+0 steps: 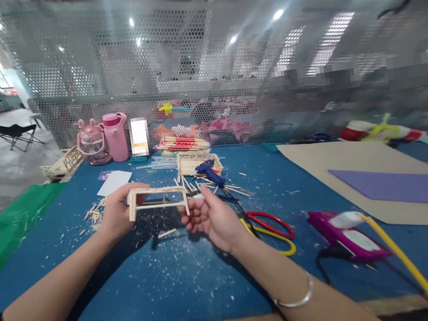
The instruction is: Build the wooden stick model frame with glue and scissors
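Note:
A small frame of glued wooden sticks [157, 190], shaped like a little table with legs, is held up above the work table. My left hand [117, 211] grips its left end, thumb and fingers closed around the side. At the opposite end, my right hand [217, 219] is palm up beside the right leg. Its fingers are loosely curled and the thumb stands apart; whether the fingertips touch the leg is unclear. Beyond the hands lie a dark blue glue gun [210, 173] and a second stick structure [190, 165]. Loose cut sticks [238, 189] are scattered around them.
On the blue table [170, 296] are wood scraps [95, 214], white paper [115, 182], red and yellow loop handles [274, 224], and a purple block [348, 234] with a yellow cable [406, 260]. Pink bottles [117, 137] stand before a perforated screen [142, 58]. Purple sheet [403, 186] lies right.

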Demonstrator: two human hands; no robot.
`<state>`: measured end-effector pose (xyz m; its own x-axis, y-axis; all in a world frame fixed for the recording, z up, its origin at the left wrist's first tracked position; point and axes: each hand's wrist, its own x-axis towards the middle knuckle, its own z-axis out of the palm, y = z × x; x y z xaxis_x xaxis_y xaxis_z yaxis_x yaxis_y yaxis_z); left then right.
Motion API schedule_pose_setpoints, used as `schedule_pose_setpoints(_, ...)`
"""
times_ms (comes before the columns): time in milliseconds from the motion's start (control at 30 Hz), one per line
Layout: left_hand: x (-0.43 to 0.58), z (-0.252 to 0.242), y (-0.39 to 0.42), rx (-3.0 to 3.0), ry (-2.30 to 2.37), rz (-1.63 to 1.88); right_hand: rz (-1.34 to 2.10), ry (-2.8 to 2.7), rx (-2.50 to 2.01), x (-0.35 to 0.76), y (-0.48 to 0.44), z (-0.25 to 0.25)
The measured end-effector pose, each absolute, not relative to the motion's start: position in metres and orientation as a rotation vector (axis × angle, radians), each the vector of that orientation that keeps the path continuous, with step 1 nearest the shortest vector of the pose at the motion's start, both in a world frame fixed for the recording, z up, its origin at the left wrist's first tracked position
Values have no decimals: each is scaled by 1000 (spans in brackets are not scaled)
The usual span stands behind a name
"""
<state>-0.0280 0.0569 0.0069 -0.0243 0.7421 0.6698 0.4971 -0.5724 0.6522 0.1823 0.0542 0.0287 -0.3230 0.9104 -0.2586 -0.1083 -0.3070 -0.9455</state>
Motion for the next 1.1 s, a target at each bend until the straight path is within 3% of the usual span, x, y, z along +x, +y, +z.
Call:
schedule_pose_setpoints(167, -41, 13, 32, 1934, 1433, 1818, 514, -1826, -1699, 218, 76, 36)
schedule_pose_setpoints(267, -39, 8, 22, 1913, 1239, 1774, 218, -2177, -2046, 227, 81, 31)
schedule_pose_setpoints(367, -33, 3, 19, 1906, 1016, 1712, 211, -2245, -2123, 227, 87, 23)
schedule_pose_setpoints(500, -26, 6, 17, 1904, 1053, 1708, 416, -2144, -2029, 224, 93, 21)
schedule_pose_setpoints(600, -25, 11, 17, 1891, 1042, 1736, 504, -2043, -1744, 219, 87, 32)
schedule_pose_setpoints(800, -47, 23, 20, 1832, 1271, 1741, 338, -1965, -1013, 195, 60, 43)
schedule_pose_setpoints(933, -69, 33, 28, 1624, 1498, 1739, 545, -1901, -895, 186, 60, 30)
schedule_pose_setpoints(1100, -69, 36, 38, 1438, 1175, 1470, 454, -2333, -774, 182, 49, 22)
